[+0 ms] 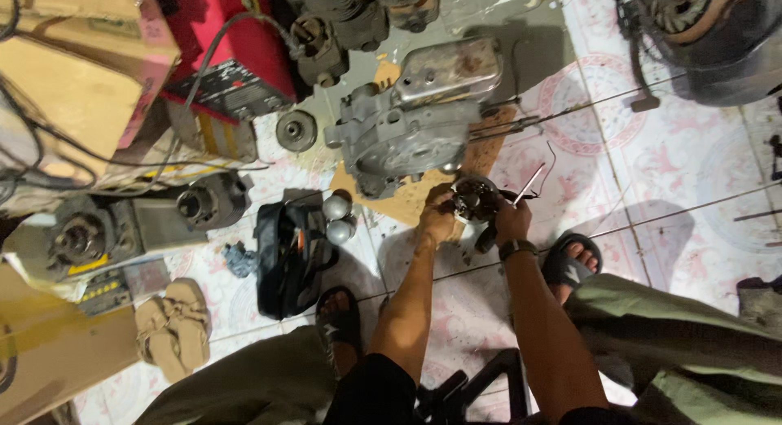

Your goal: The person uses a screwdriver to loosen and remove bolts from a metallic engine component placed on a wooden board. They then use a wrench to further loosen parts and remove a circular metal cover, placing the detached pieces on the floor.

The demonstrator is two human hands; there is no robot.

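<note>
My left hand (pixel 437 216) grips the left side of a small round dark engine part (pixel 475 199) held just above the tiled floor. My right hand (pixel 511 220), with a dark band on its wrist, holds the part's right side together with a thin light rod (pixel 530 183) that sticks up to the right. A black handle (pixel 486 238) hangs below the part between my hands. Just beyond the part lies a grey engine casing (pixel 407 124) on a piece of brown cardboard (pixel 481 152).
A black tool bag (pixel 287 258) and two shiny round caps (pixel 337 217) lie left of my hands. Red equipment (pixel 236 46), cardboard boxes (pixel 73 91), engine parts and tan sandals (pixel 175 327) crowd the left side. My feet in black sandals (pixel 570 262) rest on the patterned tiles.
</note>
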